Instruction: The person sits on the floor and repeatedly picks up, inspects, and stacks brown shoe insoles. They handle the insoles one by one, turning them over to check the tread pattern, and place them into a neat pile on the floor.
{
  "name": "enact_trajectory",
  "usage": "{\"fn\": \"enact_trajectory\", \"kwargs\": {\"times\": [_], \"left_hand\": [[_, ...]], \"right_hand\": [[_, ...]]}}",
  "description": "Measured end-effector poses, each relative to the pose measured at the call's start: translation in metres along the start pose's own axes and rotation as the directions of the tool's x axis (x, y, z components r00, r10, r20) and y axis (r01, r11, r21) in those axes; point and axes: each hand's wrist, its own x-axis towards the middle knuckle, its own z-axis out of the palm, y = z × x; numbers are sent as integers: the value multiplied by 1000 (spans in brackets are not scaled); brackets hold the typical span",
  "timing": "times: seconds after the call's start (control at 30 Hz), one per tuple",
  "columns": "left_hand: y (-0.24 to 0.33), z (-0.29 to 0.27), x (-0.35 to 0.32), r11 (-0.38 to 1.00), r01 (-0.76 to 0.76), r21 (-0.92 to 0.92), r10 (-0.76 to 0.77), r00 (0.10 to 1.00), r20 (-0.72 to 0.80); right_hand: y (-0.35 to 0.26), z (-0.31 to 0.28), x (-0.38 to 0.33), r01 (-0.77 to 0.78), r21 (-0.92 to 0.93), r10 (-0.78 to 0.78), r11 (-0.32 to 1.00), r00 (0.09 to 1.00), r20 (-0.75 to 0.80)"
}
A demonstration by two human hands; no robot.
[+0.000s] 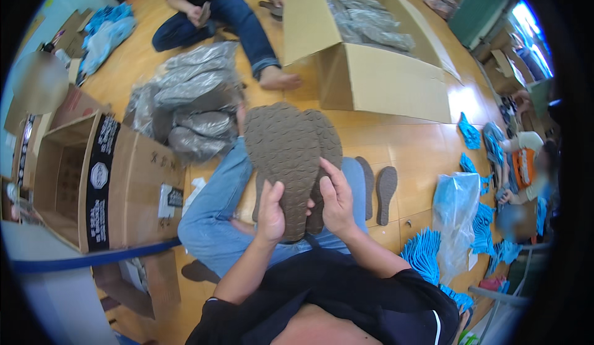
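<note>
Brown front insole (281,141) and rear insole (331,138), both held up over a jeans-clad lap (213,203)

Nearest to my camera, a black shirt (371,295) fills the bottom edge. I see both forearms reaching forward from it. The left hand (270,214) is closed around the narrow heel end of the front insole, thumb on the near face, fingertips showing past its right edge. The right hand (337,204) grips the rear insole, thumb over its narrow part, index finger pointing up along it. The two pieces overlap, the front one covering part of the other; its visible face is bumpy, wide end up. Legs are folded beneath.

Just right of the knee I get two loose insoles (387,195) on the wooden floor (411,153). Farther right: a fan of blue strips (423,251) beside a clear plastic bag (456,212). Left side, an open brown carton (142,184) with black tape lies near the knee. Beyond the knee, a heap of plastic-wrapped packs (198,91).

Farther off, a big open box (396,88) holds more wrapped bundles (371,20). Left of it, a barefoot co-worker (232,26) in jeans sits on the floor, one hand holding a flat piece (205,12), too small for me to identify.
</note>
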Motion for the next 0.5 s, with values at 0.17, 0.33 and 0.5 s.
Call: {"fn": "enact_trajectory", "kwargs": {"times": [0.17, 0.33, 0.5], "left_hand": [[-10, 5, 2, 926, -198, 320, 257, 954, -153], [-3, -9, -9, 985, 13, 170, 14, 988, -156], [-5, -11, -9, 994, 26, -106, -30, 999, -30]], "right_hand": [[2, 8, 3, 121, -296, -130, 947, 991, -12], [5, 0, 12, 70, -48, -76, 996, 989, -128], [4, -3, 10, 67, -277, -83, 959, 996, -44]]}}
